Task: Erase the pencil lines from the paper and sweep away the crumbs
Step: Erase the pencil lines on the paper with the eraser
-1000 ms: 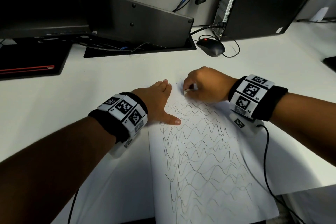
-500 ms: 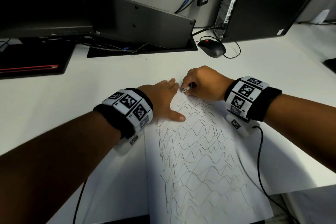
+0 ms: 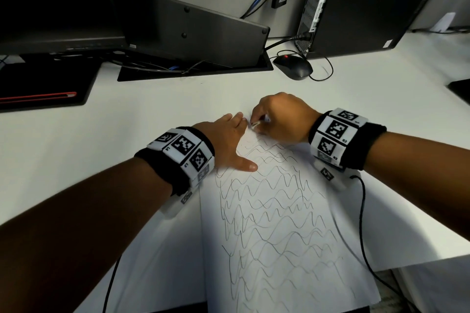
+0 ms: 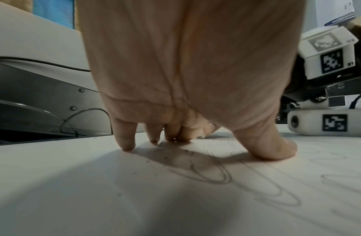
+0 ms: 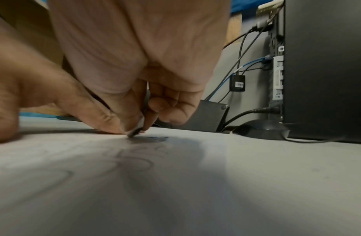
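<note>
Erasing step barely begun: right hand (image 3: 281, 119) pinches small white eraser (image 3: 255, 124) at far top of white paper sheet (image 3: 292, 249) on desk, left hand (image 3: 226, 140) flat, fingers straight, pinning it; wavy pencil lines (image 3: 274, 211) mostly remain, next rub downward, sweep crumbs (image 4: 165, 158) later

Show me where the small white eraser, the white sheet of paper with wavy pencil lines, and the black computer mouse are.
small white eraser (image 3: 255, 124), head view, its tip at the right hand's fingertips.
white sheet of paper with wavy pencil lines (image 3: 277, 216), head view, middle of the sheet.
black computer mouse (image 3: 293, 66), head view, its top shell.
</note>
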Action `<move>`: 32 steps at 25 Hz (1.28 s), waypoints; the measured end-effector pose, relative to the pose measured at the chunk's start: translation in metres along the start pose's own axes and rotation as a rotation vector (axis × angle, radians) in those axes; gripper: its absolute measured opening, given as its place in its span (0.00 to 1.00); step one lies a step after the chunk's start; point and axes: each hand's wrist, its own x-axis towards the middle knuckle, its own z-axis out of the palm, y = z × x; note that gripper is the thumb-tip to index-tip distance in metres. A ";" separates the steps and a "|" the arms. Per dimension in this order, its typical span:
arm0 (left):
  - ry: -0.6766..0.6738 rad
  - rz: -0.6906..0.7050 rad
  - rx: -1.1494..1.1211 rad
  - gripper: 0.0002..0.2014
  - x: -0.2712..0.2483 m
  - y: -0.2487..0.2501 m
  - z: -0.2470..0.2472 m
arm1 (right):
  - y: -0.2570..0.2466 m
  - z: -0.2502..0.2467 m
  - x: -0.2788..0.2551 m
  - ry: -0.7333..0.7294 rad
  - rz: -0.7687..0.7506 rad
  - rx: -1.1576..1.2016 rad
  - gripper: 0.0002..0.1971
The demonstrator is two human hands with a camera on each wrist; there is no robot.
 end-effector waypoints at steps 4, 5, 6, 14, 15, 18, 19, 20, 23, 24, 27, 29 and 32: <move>0.008 0.028 -0.064 0.51 -0.001 -0.002 -0.001 | -0.010 0.005 -0.005 -0.090 -0.076 0.038 0.08; 0.002 0.021 -0.048 0.52 -0.002 -0.002 -0.001 | -0.007 0.000 -0.003 -0.066 -0.051 0.017 0.08; -0.003 0.011 -0.023 0.53 -0.002 -0.001 -0.001 | -0.004 -0.004 -0.001 -0.033 -0.028 -0.017 0.08; 0.009 0.005 0.009 0.53 -0.007 0.001 -0.001 | 0.004 -0.012 -0.001 -0.066 -0.010 0.013 0.07; 0.015 0.004 0.020 0.53 -0.007 0.002 -0.001 | 0.005 -0.011 -0.001 -0.046 -0.009 -0.013 0.06; 0.018 0.007 -0.016 0.53 -0.007 0.001 -0.002 | -0.002 -0.002 -0.005 -0.101 -0.081 0.035 0.06; 0.016 0.008 -0.021 0.53 -0.007 0.000 -0.003 | -0.002 -0.003 -0.005 -0.106 -0.073 0.046 0.06; 0.011 0.005 -0.012 0.54 -0.007 0.001 -0.003 | 0.002 -0.006 -0.003 -0.087 -0.046 0.034 0.06; 0.006 0.000 0.017 0.54 -0.007 0.002 -0.001 | 0.008 -0.009 0.001 -0.037 -0.029 -0.049 0.07; 0.002 0.001 0.010 0.54 -0.007 0.002 -0.002 | 0.006 -0.007 0.000 -0.066 -0.056 -0.036 0.07; -0.006 0.003 -0.002 0.54 -0.007 0.000 -0.003 | 0.004 -0.007 -0.003 -0.121 -0.086 0.019 0.05; -0.004 0.006 0.006 0.54 -0.008 0.002 -0.003 | 0.011 -0.013 -0.001 -0.071 -0.040 -0.014 0.05; 0.002 0.005 0.004 0.54 -0.008 0.001 -0.003 | 0.009 -0.008 -0.001 -0.120 -0.075 0.013 0.05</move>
